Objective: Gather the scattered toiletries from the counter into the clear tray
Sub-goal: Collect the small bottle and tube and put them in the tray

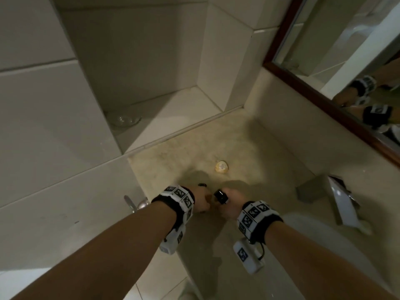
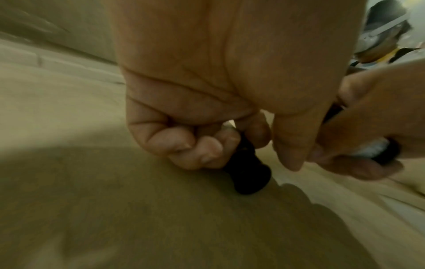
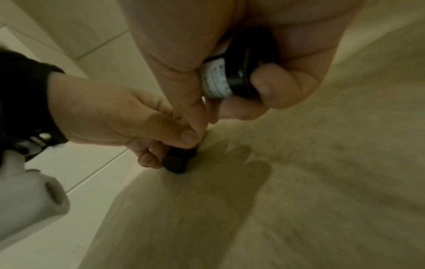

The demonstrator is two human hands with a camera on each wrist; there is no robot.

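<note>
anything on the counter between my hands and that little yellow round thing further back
Nothing visible does: bare counter lies between the hands and the yellow round item. But the left hand and right hand each already hold a dark bottle.

I see large pale wall tiles (image 1: 39,109) on the left w/ a recessed niche (image 1: 138,68) in the corner; its white ledge (image 1: 173,118) sits just above the beige stone table (image 1: 249,148); a dark wood-framed mirror (image 1: 337,46) hangs at right; a chrome fixture (image 1: 342,200) sits below it; light is dim, yellowish, soft shadows on the stone.
</note>
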